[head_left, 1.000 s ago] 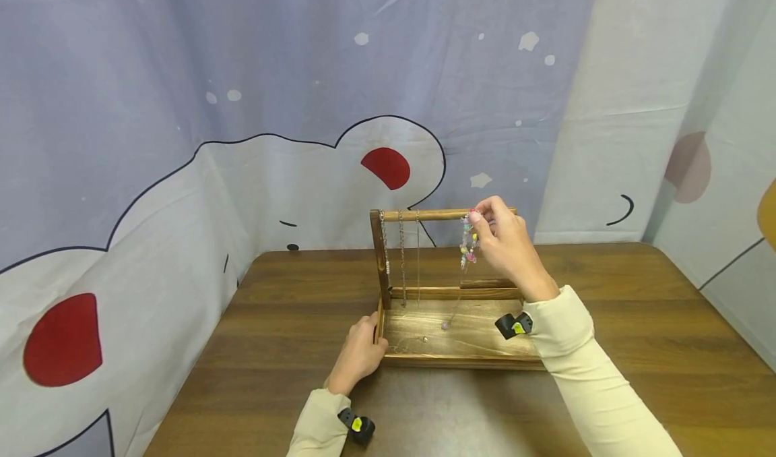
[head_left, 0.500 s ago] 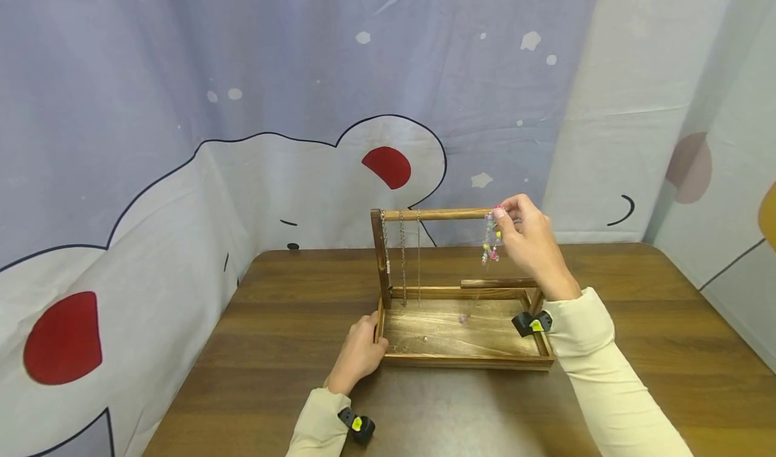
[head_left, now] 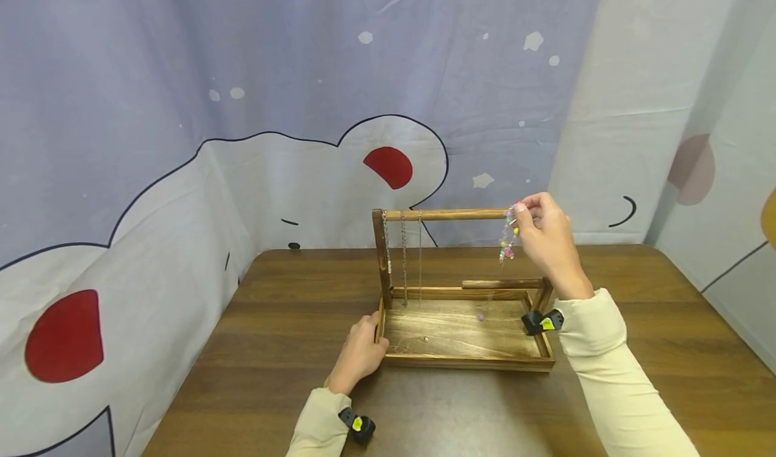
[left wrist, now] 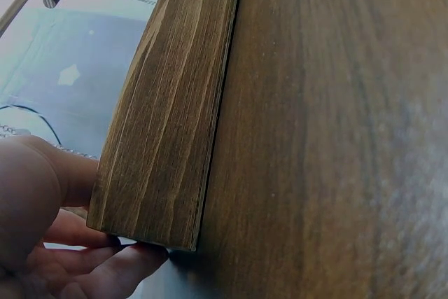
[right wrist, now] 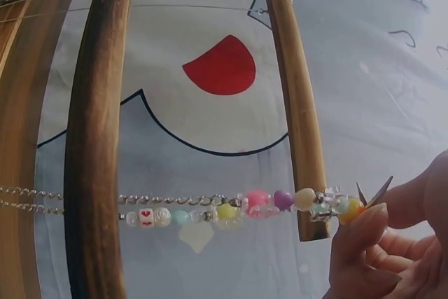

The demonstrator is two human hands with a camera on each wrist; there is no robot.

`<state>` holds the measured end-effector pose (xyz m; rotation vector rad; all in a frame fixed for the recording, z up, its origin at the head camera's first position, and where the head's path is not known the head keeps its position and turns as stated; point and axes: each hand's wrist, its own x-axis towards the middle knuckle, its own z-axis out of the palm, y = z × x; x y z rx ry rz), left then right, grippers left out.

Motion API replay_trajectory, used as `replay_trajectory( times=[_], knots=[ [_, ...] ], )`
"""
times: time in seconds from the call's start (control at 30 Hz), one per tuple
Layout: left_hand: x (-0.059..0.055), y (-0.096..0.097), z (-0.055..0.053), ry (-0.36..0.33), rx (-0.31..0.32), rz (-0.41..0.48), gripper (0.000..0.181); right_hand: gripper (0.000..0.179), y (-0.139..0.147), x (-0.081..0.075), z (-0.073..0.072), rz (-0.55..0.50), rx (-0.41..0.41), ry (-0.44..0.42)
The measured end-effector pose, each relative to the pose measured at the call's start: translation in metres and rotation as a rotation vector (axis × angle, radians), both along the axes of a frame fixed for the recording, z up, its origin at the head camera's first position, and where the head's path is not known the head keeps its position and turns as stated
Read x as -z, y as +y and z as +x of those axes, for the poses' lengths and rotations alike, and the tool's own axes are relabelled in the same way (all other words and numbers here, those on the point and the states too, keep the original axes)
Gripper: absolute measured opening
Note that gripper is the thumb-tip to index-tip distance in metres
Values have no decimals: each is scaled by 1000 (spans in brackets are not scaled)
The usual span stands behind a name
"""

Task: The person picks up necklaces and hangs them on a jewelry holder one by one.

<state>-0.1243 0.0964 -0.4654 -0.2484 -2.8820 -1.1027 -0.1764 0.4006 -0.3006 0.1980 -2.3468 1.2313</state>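
Observation:
A wooden jewelry stand (head_left: 455, 214) has an upper bar on a left post and a shallow tray (head_left: 467, 361) as its base. My left hand (head_left: 359, 349) grips the tray's left end, its fingers curling round the wooden corner (left wrist: 150, 166) in the left wrist view. At the upper bar's free right end, my right hand (head_left: 550, 238) pinches a beaded necklace (right wrist: 257, 202) between thumb and finger. Its pastel beads cross the bar's tip; whether they loop over it I cannot tell. Its chain hangs toward the tray, with a purple bead (head_left: 481, 317) low down.
Several thin silver chains (head_left: 405, 261) hang near the left end of the upper bar. A shorter lower bar (head_left: 502, 284) extends leftward from a right-hand post. The stand rests on a brown wood table (head_left: 291, 322), with a printed curtain (head_left: 303, 194) behind it.
My right hand has moved right along the upper bar to its free end, carrying the beaded necklace. The purple bead has swung right with it. My left hand has stayed on the tray.

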Motion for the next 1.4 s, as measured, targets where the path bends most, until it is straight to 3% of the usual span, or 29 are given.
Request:
replay_trajectory(
  times=[0.2, 0.93, 1.1, 1.4],
  knots=[
    [1, 0, 0, -1, 0, 0, 56, 32, 2, -2, -1, 20, 87, 3],
    [1, -1, 0, 11, 15, 11, 56, 33, 2, -11, -2, 5, 275, -78],
    [0, -2, 0, 11, 14, 13, 56, 34, -1, -12, -4, 9, 282, -99],
    [2, -1, 0, 17, 19, 6, 57, 33, -5, -9, -11, 43, 246, -40]
  ],
)
